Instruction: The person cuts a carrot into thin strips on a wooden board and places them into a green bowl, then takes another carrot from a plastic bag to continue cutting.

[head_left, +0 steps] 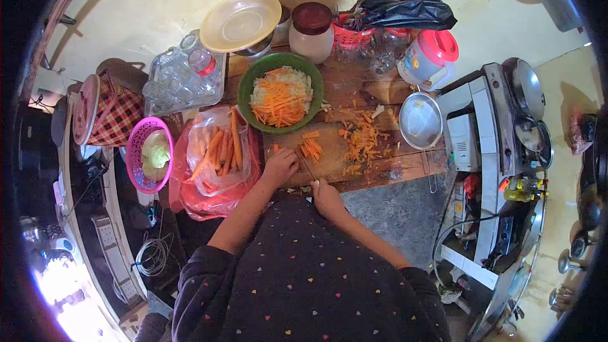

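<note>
Carrot sticks [311,149] sit on wood surface [373,88], just below green bowl [244,95]. Left hand [280,166] curled beside them, can't tell if it pins a piece. Right hand [328,197] closed round knife [308,168], blade betw. hands. Bag of carrots [218,152] at left.

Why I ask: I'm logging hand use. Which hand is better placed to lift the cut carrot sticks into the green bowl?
Probably left. The left hand rests beside the cut carrot sticks, nearer the green bowl, with no tool seen in it; the right hand has its grip on the knife.
</note>
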Demonstrator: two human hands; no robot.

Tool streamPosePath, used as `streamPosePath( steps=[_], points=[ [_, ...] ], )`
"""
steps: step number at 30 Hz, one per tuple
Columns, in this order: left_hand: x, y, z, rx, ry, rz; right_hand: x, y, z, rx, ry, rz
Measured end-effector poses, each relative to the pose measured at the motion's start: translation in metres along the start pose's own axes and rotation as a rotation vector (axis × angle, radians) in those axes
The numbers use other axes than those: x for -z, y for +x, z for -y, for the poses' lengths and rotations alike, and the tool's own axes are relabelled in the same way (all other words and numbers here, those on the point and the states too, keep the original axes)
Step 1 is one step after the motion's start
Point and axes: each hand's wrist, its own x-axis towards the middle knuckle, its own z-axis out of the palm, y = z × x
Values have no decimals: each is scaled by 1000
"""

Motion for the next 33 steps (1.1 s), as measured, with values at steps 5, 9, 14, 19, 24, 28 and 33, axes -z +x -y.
streamPosePath(
  steps=[5,9,14,19,24,28,33],
  points=[
    [4,2,-2,-4,-58,-11,3,-1,0,-9,-1,64],
    [1,2,-2,-14,-68,-41,6,-3,4,-34,-21,72],
    [4,2,-2,18,-84,26,8,-1,6,-56,-16,114],
    [3,2,-3,-48,-77,-68,-6,10,-1,-62,-57,100],
    [-2,-1,0,-6,-83,-63,4,8,7,-80,-113,63],
    [-4,-2,-4,30,-33,-90,13,3,-1,-76,-124,46],
    [-5,6,-10,82,-85,-69,29,-7,-6,-103,-25,13]
  ],
)
